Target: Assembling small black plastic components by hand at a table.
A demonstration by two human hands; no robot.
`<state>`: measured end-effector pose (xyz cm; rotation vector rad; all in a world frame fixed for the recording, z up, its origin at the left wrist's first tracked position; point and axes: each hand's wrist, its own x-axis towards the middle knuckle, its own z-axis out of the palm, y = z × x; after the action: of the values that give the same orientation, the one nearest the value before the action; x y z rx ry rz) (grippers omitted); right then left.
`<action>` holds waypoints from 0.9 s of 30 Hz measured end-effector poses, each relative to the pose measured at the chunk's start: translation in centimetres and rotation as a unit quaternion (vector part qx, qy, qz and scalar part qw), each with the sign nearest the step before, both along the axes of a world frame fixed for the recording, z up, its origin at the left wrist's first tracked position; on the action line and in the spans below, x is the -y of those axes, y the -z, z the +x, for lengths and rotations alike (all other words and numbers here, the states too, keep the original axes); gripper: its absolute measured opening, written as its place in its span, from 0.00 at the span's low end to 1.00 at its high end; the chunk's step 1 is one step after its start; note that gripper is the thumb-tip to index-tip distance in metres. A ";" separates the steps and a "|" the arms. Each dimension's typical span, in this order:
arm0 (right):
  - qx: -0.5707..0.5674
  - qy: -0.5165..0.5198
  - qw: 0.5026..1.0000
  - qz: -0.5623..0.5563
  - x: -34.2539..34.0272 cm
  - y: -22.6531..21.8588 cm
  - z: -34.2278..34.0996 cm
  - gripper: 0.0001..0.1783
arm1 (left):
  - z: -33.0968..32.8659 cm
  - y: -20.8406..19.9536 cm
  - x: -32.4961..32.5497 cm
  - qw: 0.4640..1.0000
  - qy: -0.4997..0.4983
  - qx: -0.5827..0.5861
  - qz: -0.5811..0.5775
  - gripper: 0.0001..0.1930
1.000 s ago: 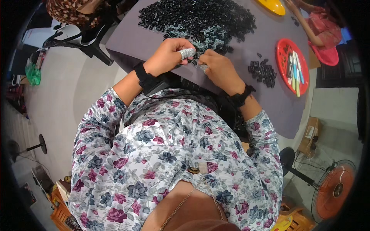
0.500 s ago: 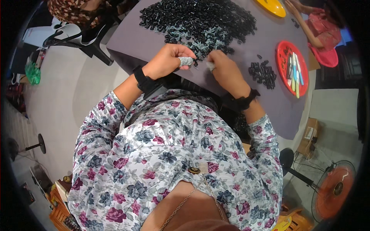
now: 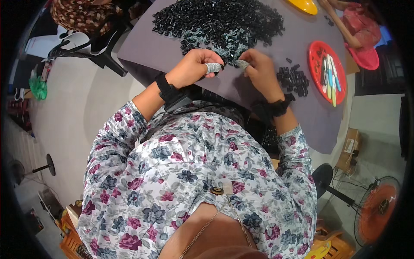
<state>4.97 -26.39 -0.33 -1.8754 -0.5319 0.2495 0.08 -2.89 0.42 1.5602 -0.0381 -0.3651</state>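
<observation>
My left hand [image 3: 196, 65] is pinched on a small black piece [image 3: 222, 66] at the near edge of the table, its thumb wrapped in pale grey tape. Facing it, my right hand [image 3: 260, 71] has its thumb, also taped, and fingertips pressed together; whatever sits between them is too small to make out. Just beyond both hands spreads a large heap of small black parts [image 3: 215, 19], mixed at its near side with pale greenish-grey slender bits [image 3: 233, 43]. Beside my right wrist lies a smaller pile of black cylindrical pieces [image 3: 293, 80].
A red tray [image 3: 314, 88] on the right holds several knife-like tools with coloured handles [image 3: 331, 75]. Past it, another person's arm [image 3: 340, 21] reaches over the table edge. A yellow dish [image 3: 304, 6] stands at the far right. A fan [image 3: 377, 211] stands on the floor.
My right hand has shifted slightly right and its fingers have turned toward the left hand. The left hand has moved slightly right, still pinching the black piece.
</observation>
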 end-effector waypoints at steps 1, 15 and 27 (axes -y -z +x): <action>-0.031 -0.005 0.999 0.021 0.0 -0.3 -0.2 0.10 | -0.1 -0.1 0.1 1.000 -0.002 0.000 -0.008 0.17; 0.015 -0.061 0.996 0.069 -1.1 -0.2 -1.1 0.24 | 0.3 -0.1 0.5 0.998 0.004 0.053 0.015 0.14; 0.112 -0.044 0.991 -0.049 -1.2 -1.4 -1.8 0.29 | 0.0 -0.6 1.6 0.966 0.053 0.168 0.188 0.11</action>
<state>3.14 -25.21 1.03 -1.9913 -0.7687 0.1242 0.05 -4.46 0.98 1.9898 -0.3331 -0.1939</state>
